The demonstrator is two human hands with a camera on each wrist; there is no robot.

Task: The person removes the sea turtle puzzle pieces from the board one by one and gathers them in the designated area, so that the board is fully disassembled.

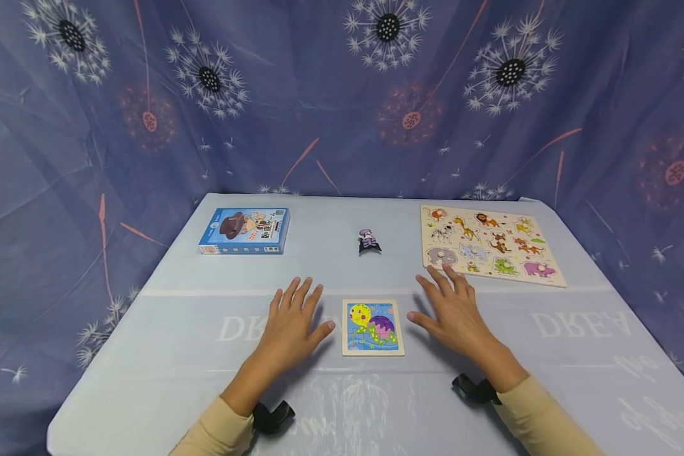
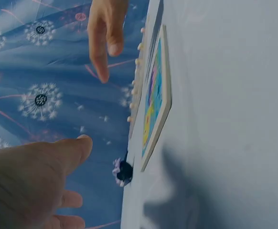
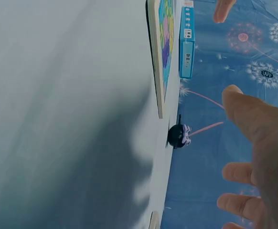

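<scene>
Between the two hands, a small square jigsaw puzzle (image 1: 373, 327) with a yellow and purple turtle lies flat in its pale wooden frame. My left hand (image 1: 294, 323) hovers just left of it, fingers spread and holding nothing. To the puzzle's right, my right hand (image 1: 451, 311) is likewise spread, bare of any object, with its fingertips near the lower edge of a wooden animal peg board (image 1: 490, 244). Both wrist views show the hands raised over the table, apart from the turtle puzzle (image 2: 154, 95), their shadows falling on the cloth.
A blue box (image 1: 245, 230) with a cartoon figure in a brown hat lies at the back left of the table (image 1: 148, 354). A small purple and black figurine (image 1: 368, 241) stands at the back middle. Behind the table hangs a dandelion-patterned curtain (image 1: 319, 82).
</scene>
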